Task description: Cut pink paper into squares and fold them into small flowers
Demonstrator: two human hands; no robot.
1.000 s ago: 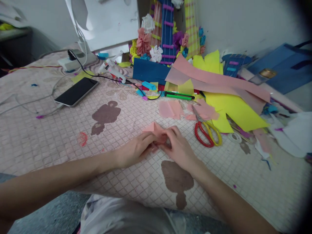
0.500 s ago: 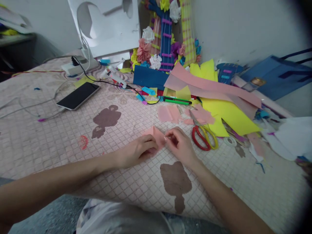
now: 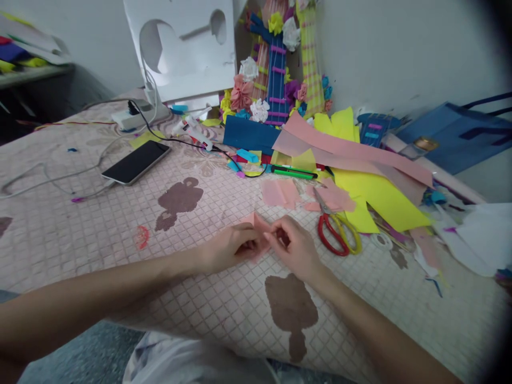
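The left bare hand (image 3: 232, 248) and right bare hand (image 3: 294, 248) have their grips clamped on a small folded pink paper piece (image 3: 261, 230), held between them at the near middle of the bench (image 3: 192, 298). Right of them lie red-and-yellow-handled metal scissors (image 3: 339, 229); farther left, a flat black-screened phone (image 3: 136, 162).

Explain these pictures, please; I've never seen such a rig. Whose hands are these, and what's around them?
There is no machine: a person is working bare-handed. One camera worn on the head, looking forward and down, takes every picture. The left hand and right hand hold a small pink paper piece between them. On the patterned tablecloth lie scissors with red and yellow handles, a phone and, farther right, bright yellow sheets.
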